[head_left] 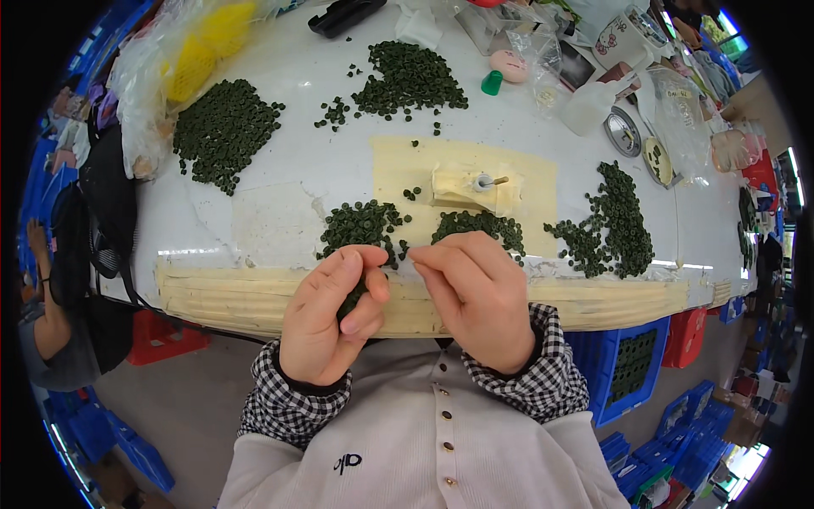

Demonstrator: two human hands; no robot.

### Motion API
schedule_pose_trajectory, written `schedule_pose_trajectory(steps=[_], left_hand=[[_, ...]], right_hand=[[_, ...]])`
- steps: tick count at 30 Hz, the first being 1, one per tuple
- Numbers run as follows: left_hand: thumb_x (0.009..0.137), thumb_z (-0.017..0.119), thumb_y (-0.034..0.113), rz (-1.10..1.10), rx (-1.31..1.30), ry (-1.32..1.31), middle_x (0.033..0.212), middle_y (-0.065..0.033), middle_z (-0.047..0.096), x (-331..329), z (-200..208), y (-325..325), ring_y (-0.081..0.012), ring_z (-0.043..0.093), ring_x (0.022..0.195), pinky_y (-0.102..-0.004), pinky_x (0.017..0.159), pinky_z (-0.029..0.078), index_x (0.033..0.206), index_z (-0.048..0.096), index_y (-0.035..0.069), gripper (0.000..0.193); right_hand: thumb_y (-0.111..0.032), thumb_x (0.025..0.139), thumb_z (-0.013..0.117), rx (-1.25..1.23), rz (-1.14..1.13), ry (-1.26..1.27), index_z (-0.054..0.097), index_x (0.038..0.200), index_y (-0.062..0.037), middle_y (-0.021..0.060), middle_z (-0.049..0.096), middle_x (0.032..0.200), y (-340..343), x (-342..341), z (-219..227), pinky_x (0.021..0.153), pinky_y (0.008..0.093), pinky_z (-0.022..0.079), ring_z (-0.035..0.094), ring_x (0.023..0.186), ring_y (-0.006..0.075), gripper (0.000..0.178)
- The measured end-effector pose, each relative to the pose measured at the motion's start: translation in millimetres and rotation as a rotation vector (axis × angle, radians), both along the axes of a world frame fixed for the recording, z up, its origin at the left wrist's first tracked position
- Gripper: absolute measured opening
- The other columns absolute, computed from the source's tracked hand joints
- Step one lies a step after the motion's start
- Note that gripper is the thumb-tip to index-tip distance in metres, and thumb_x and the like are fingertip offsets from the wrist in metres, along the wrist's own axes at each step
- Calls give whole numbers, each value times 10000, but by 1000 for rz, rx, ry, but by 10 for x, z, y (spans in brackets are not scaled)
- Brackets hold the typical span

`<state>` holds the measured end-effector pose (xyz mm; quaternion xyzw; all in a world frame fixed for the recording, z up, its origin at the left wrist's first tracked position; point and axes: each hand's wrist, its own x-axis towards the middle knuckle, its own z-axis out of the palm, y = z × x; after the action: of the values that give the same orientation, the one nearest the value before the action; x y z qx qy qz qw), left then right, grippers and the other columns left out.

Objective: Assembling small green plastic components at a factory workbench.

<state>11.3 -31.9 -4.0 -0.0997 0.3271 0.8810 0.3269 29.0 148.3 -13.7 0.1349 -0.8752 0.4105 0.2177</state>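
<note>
My left hand (315,318) is curled at the table's front edge. Between its fingers and palm lies a clutch of small dark green round parts (353,299). Close to its fingertips, my right hand (485,293) has thumb and forefinger pinched together; whatever they hold is too small to make out. One pile of the green parts (360,225) lies just beyond my left hand, another pile (479,226) just beyond my right. A small taped block (458,188) with a metal pin (492,181) pointing sideways is fixed to the table past the second pile.
More piles of green parts lie at the far left (225,131), far middle (411,81) and right (619,225). A plastic bag with yellow netting (199,55) stands at the back left. A white bottle (593,106) and round tin (623,131) sit back right. A blue crate (598,373) is below the edge.
</note>
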Motion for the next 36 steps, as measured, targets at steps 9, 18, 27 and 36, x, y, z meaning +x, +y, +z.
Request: schedule_pose_trajectory(steps=[9,18,27,36], left_hand=[[985,437,193,-54,-18,25,763,17,501,-7,6,62,-30,344,551,-183,498,293,1060,579,-14,262],[935,523,102,-17,17,83,799,-3,536,3,-84,14,-32,335,539,-183,494,287,1039,581,-6,161],[885,573,24,29,17,67,880,-83,618,-7,-70,-31,-32,343,528,-173,484,284,998,581,9,115],[883,569,17,52,-109,92,918,-109,643,3,-30,-1,-24,357,532,-182,494,310,1062,598,6,181]], right_hand=[[-63,664,716,256,41,-80,609,776,-66,34,528,752,312,162,68,650,313,421,498,723,216,156],[-94,712,577,542,66,32,573,818,-42,57,477,778,250,142,-13,676,311,402,480,765,208,118],[-68,719,560,522,54,31,538,822,-8,92,500,815,242,94,-41,692,326,422,481,771,233,121],[31,664,608,246,103,37,587,879,22,115,594,811,377,197,-51,660,328,480,565,750,256,216]])
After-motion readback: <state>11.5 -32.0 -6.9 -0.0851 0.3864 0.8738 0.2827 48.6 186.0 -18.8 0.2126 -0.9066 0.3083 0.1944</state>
